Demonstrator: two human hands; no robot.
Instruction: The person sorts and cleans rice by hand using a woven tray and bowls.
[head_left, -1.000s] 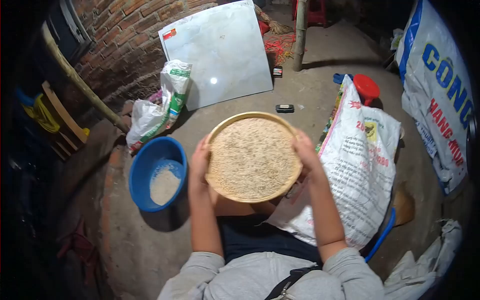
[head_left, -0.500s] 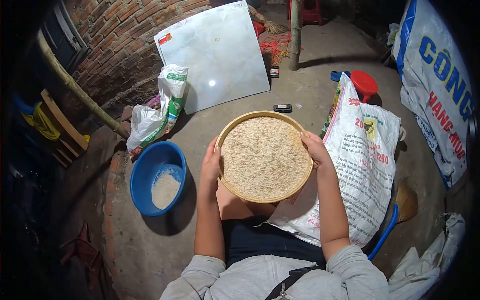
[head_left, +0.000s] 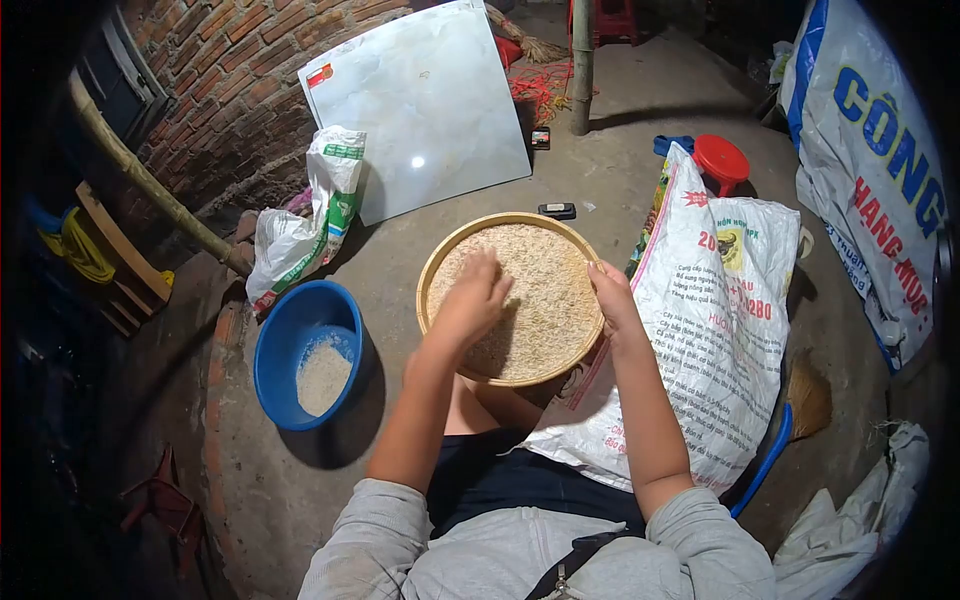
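A round bamboo sieve (head_left: 520, 381) filled with pale rice grains (head_left: 550, 310) is held over my lap. My right hand (head_left: 613, 297) grips its right rim, thumb on top and fingers beneath. Over the left half of the grains hovers my left hand (head_left: 474, 305), fingers stretched out and slightly blurred, casting a shadow on the grains. On the floor to the left stands a blue plastic basin (head_left: 271, 370) with whitish grain or powder (head_left: 324, 378) in its bottom.
A printed white sack (head_left: 690, 370) lies by my right leg, a red stool (head_left: 722, 160) behind it. Ahead, a large glossy panel (head_left: 430, 110) leans near a white-green bag (head_left: 335, 190). A wooden post (head_left: 582, 75) rises beyond. A large sack (head_left: 870, 180) stands at far right.
My left hand has let go of the sieve's left rim and moved in over the grains. The sieve sits slightly further left in view, still held by my right hand.
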